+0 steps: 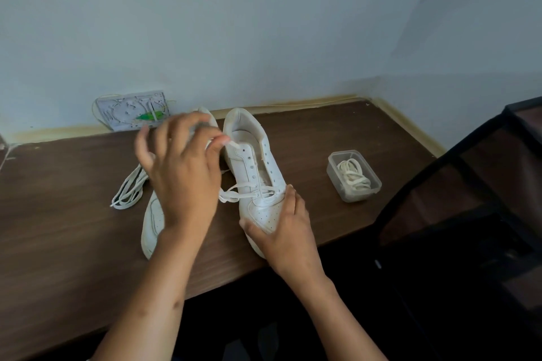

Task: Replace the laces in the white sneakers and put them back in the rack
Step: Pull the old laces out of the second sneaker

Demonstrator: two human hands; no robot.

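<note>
Here, at the far left of the tabletop (73, 214), a loose lace (129, 189) lies beside the other sneaker (151, 223). My left hand (183, 176) pinches the lace end (233, 144) up near the top eyelets of the sneaker (255, 173) I'm working on; only the lowest rows are crossed, so I judge I'm unlacing or relacing, I can't tell which. My right hand (283, 228) grips its toe. Next calls for steadying while pulling the lace. Further right, the tub (353, 176) holds coiled laces; the rack (469, 184) waits.

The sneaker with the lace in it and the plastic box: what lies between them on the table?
Nothing: in the head view the table is bare between sneaker and box.
</note>
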